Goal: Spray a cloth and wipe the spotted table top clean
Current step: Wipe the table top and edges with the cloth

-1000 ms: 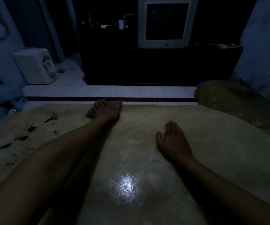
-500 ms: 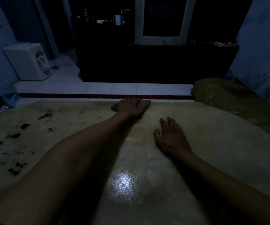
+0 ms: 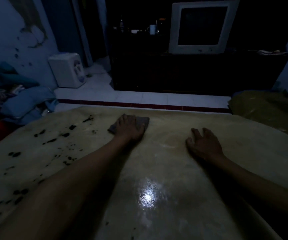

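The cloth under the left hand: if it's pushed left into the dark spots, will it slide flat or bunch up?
The cloth looks thin and limp, so it may bunch at its free edges. Pinned flat under the left hand, it probably slides. The table top looks glossy, likely low drag.

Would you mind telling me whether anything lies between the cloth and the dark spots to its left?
Nothing visible does: the left hand presses the cloth flat, and only bare table top separates it from the dark spots.
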